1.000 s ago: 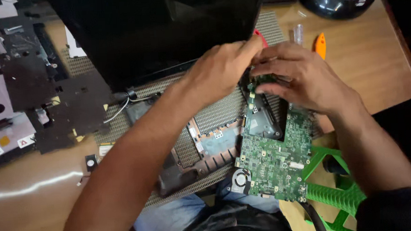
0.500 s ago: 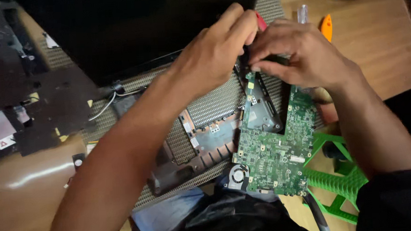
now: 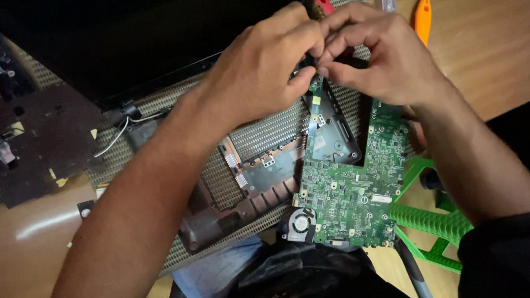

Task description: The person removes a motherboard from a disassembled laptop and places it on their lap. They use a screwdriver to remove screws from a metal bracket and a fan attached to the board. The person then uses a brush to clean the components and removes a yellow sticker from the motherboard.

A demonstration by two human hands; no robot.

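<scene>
**Hands close together at the top end of the green board**

Both hands have drawn closer together since half a second ago, their fingertips now meeting over the top end of the board, and the view has shifted a little so the board sits lower in the picture.

Largest in view, the black laptop lid [image 3: 123, 36] fills the upper left, lying on a woven grey mat [image 3: 264, 128] spread over the wooden counter [image 3: 487, 44]. Below it the dark plastic laptop base frame [image 3: 243, 186] rests on the mat.

Next comes the green L-shaped circuit board [image 3: 350, 193], just right of the frame, its long axis running from the person's lap up and away toward the lid. A small round fan [image 3: 301, 223] sits at its near left corner, and a green plastic stand [image 3: 435, 225] lies to its right.

The left hand [image 3: 261, 71] and right hand [image 3: 386, 60] meet at the board's far, narrow end, so the board stretches from the fingers back toward the body. Both are closed in a pinch on a small dark part [image 3: 307, 62]; what that part is I cannot tell. Neither hand is clearly nearer.

An orange plastic pry tool [image 3: 423, 18] lies beyond the right hand.
</scene>
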